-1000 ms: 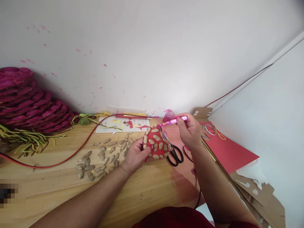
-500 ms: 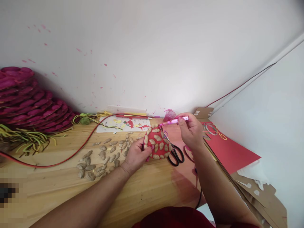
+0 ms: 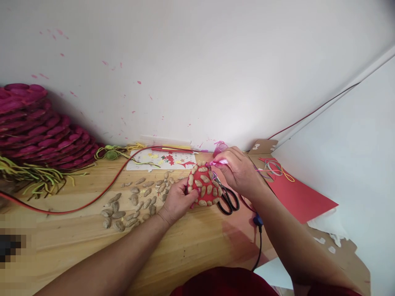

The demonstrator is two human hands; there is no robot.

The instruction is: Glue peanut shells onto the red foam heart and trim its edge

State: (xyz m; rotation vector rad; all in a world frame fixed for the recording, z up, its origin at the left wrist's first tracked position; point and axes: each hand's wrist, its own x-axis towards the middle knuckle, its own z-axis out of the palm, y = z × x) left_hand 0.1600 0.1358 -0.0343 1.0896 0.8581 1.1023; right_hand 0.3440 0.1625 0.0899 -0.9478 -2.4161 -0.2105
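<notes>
My left hand (image 3: 178,200) grips the lower left edge of a red piece (image 3: 198,183) covered with rows of whole peanuts, thumb on its front. The peanuts on it are tan and unpainted, apart from some pink near the top edge. In my right hand (image 3: 240,170) is a thin paintbrush (image 3: 219,162) with a pink-stained handle; its tip meets the piece's upper right edge. Fingers hide much of the handle. Black-handled scissors (image 3: 228,201) lie just right of the piece. Loose peanuts (image 3: 134,200) are scattered on the table left of my left hand.
Stacked magenta peanut-covered pieces (image 3: 46,127) with yarn tassels (image 3: 33,174) stand at left. A red cable (image 3: 115,177) crosses the table. Paper with star cutouts (image 3: 142,161) and a pink cup (image 3: 220,147) lie by the wall. Red card (image 3: 305,193) and cardboard (image 3: 352,255) are at right.
My right hand has turned and moved left, closer to the piece, and now covers more of the paintbrush. My left hand keeps its hold almost unmoved.
</notes>
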